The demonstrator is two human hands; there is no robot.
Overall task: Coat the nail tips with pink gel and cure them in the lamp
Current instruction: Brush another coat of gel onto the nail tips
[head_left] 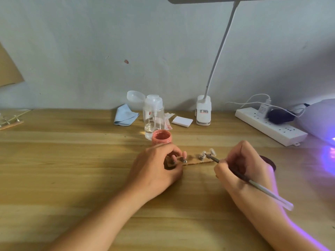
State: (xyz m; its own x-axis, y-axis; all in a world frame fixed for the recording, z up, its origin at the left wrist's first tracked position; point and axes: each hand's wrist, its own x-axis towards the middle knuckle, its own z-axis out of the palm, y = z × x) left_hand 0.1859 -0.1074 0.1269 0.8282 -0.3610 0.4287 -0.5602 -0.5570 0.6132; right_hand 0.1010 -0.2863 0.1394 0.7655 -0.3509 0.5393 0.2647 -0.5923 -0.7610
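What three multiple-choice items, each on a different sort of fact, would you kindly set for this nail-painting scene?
1. Where does the pink gel jar stand?
A. on the floor
B. just beyond the left hand, which holds the wooden strip, and in front of the pump bottle
C. on a shelf

2. What colour is the folded cloth by the wall?
A. red
B. black
C. light blue

3. What is the right hand doing?
A. gripping the brush, its tip at the clear nail tips
B. lying flat and empty
C. lifting a lid

Answers:
1 B, the jar sits between the knuckles and the bottle.
2 C, the cloth is pale blue.
3 A, the fingers curl round the brush handle.
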